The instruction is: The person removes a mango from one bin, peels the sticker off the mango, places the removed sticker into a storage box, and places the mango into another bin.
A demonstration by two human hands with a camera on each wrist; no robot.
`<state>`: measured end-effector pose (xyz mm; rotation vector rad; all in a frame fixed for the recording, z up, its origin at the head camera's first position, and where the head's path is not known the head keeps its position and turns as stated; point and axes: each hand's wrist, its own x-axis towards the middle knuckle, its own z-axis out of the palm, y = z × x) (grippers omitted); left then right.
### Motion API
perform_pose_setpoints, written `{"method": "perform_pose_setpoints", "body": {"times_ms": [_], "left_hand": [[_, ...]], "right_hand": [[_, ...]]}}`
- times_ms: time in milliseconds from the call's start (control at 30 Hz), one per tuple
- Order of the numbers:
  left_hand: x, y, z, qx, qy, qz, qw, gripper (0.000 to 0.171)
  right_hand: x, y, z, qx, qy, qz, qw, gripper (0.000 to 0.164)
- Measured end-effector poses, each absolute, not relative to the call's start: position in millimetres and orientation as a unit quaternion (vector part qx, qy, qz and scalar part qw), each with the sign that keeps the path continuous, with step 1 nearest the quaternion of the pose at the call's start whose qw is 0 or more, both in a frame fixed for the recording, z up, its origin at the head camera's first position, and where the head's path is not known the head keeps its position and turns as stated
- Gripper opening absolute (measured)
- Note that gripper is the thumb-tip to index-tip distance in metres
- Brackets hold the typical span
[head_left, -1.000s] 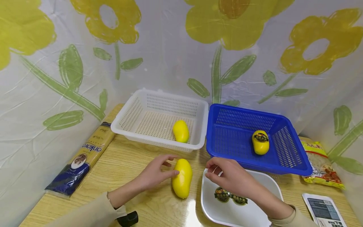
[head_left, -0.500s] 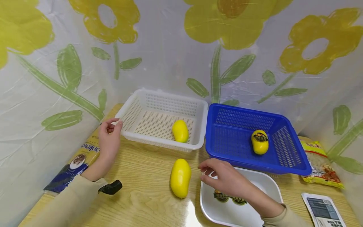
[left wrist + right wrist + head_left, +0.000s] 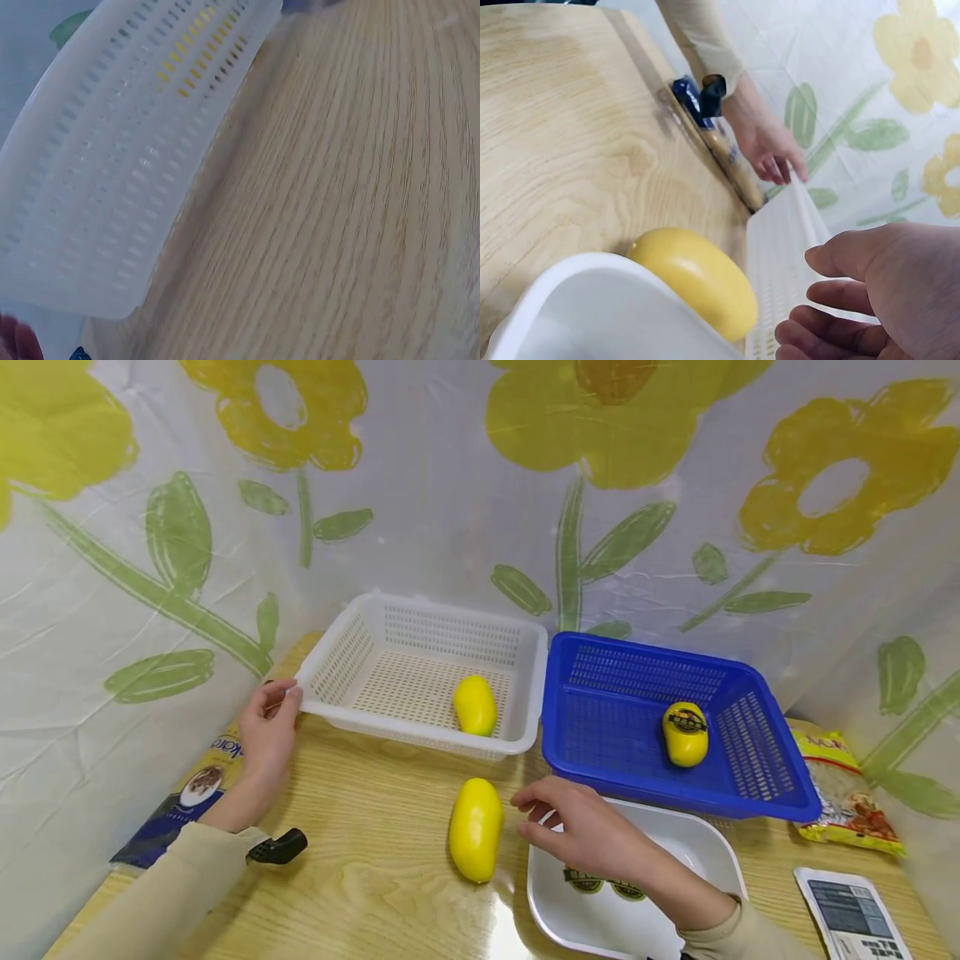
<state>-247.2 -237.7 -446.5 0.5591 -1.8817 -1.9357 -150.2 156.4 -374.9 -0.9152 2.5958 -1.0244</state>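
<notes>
My left hand (image 3: 267,727) pinches the left corner of the rim of a white plastic basket (image 3: 420,737); the right wrist view also shows these fingers at the rim. A yellow mango (image 3: 474,706) lies inside the basket. Another mango (image 3: 476,831) lies on the table in front of it. Just right of that mango, my right hand (image 3: 592,827) hovers over the edge of a white tray (image 3: 547,906), its fingers loosely bent around nothing. Two dark fruit stickers (image 3: 603,885) lie in the tray, partly covered by the hand.
A blue basket (image 3: 600,718) stands right of the white one, holding a mango with a dark sticker (image 3: 686,735). An Ankara pasta packet (image 3: 180,806) lies under my left arm. A yellow snack bag (image 3: 847,793) and a white pouch (image 3: 851,914) lie at right.
My left hand has left the mango on the table and gone to the left corner of the white basket. My right hand has drifted slightly left, toward that mango.
</notes>
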Motion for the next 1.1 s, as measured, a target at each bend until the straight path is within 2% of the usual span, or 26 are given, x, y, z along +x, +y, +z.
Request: {"method": "perform_pose_setpoints", "body": {"times_ms": [400,700,800,967,1100], "left_hand": [[-249,-242,-458,0.148,-0.647,-0.727,0.176,0.029],[-252,-255,-468,0.089,-0.600,-0.780,0.152,0.033],[-252,-256,-466,0.081,-0.598,-0.784,0.143,0.036],[-250,-254,-458,0.089,-0.606,-0.779,0.131,0.038],[-248,-252,-454,0.095,-0.610,-0.776,0.127,0.035]], "right_hand": [[-166,131,-379,-0.285,0.887,-0.341,0.126,0.027],[-185,107,-390,-0.310,0.917,-0.214,0.129,0.033],[-189,101,-395,-0.312,0.918,-0.196,0.144,0.036],[-193,90,-398,-0.302,0.911,-0.198,0.199,0.045],[-194,80,-399,-0.323,0.899,-0.203,0.213,0.046]]}}
